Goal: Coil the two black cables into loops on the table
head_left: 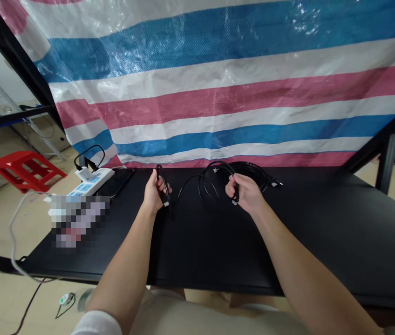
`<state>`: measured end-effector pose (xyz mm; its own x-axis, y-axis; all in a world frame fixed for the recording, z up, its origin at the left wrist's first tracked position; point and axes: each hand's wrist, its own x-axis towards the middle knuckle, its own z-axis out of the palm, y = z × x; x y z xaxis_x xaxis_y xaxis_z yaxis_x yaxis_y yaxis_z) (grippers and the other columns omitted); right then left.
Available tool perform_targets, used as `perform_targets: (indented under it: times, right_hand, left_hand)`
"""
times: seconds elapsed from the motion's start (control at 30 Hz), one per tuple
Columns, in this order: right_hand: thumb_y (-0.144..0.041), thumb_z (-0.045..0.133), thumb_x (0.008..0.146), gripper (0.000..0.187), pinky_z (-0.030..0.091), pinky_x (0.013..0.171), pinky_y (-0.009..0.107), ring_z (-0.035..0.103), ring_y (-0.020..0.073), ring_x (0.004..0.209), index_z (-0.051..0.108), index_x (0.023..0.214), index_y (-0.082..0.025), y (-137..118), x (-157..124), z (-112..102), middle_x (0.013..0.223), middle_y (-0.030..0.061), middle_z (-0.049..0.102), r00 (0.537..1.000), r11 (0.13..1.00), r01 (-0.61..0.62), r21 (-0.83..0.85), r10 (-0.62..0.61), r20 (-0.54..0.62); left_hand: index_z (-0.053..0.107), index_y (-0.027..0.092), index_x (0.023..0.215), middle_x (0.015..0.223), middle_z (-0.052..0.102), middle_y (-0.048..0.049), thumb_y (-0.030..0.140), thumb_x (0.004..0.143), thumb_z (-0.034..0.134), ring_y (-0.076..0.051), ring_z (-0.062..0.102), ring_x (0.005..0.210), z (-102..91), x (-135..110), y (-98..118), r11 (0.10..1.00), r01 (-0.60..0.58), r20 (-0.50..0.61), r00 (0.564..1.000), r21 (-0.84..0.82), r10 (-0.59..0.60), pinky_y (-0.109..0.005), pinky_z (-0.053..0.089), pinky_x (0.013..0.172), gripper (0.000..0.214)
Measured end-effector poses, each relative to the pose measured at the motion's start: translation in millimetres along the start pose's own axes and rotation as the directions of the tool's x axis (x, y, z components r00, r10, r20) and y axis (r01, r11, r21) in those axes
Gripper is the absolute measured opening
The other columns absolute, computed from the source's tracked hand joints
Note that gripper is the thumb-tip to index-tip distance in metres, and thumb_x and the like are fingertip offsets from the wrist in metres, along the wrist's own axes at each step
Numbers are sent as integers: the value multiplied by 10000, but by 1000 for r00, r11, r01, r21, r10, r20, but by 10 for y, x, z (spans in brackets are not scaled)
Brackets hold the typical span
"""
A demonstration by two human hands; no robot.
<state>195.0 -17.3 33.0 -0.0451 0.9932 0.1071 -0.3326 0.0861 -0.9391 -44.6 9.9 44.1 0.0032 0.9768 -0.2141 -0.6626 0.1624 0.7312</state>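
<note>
My left hand (pixel 154 190) is closed on a black cable, held just above the table at centre left. A small pale tag or plug end hangs below those fingers. To the right, my right hand (pixel 244 191) grips a black cable (pixel 214 163) that arcs up and leftward out of the fist; a pale end shows under it too. Loose loops of cable lie between the hands. Behind my right hand rests a coiled black cable (pixel 262 176), its plug (pixel 278 184) pointing right. Whether both hands hold the same cable I cannot tell.
On the table's (pixel 197 260) left side are a white power strip (pixel 94 182) with a charger (pixel 84 173), a dark phone (pixel 116 182) and a blurred-out item. A striped plastic sheet (pixel 218 107) hangs behind. A red stool (pixel 28 170) stands on the floor at left.
</note>
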Motion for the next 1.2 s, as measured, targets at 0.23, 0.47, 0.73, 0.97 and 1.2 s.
perform_targets:
  times: [0.23, 0.47, 0.73, 0.97, 1.2]
  right_hand:
    - [-746, 617, 558, 553, 215, 346, 216, 404, 95, 361, 424, 581, -228, 143, 29, 87, 417, -38, 491, 998, 973, -1, -231, -13, -62]
    - [-438, 833, 427, 530, 408, 498, 240, 504, 106, 516, 363, 551, -225, 206, 4, 188, 499, -78, 459, 994, 943, 68, -326, -91, -56]
    - [-634, 738, 508, 482, 232, 339, 231, 292, 75, 319, 495, 593, -226, 131, 80, 54, 336, -101, 326, 936, 991, 21, -132, -66, -346]
    - [-827, 565, 556, 671, 234, 338, 246, 231, 83, 348, 232, 478, -249, 65, 111, -24, 360, -92, 173, 983, 988, 3, 153, 26, -184]
    - [-879, 454, 575, 719, 261, 359, 249, 224, 87, 351, 164, 462, -231, 118, 46, 153, 359, -78, 147, 997, 969, 13, 245, 6, -79]
  left_hand:
    - [425, 173, 505, 474, 480, 11, 262, 868, 538, -105, 524, 453, -54, 68, -50, 996, -53, -52, 997, 70, 56, -214, 445, 502, 391]
    - [485, 157, 616, 528, 485, 21, 157, 860, 498, -57, 409, 388, -29, 39, -46, 994, -107, -39, 994, -22, 106, -163, 326, 384, 244]
    - [501, 190, 649, 434, 127, 106, 325, 884, 498, -45, 142, 300, -69, -10, 70, 974, -145, -56, 989, -173, 137, -163, 140, 295, 271]
    - [400, 169, 525, 537, 482, 16, 276, 869, 517, -100, 551, 510, 56, -64, -5, 986, -52, 66, 996, -159, 63, -220, 469, 507, 379]
    - [323, 169, 438, 896, 665, -123, 320, 869, 490, -224, 654, 820, 320, -154, -372, 991, 134, 45, 990, -14, -133, -375, 547, 665, 486]
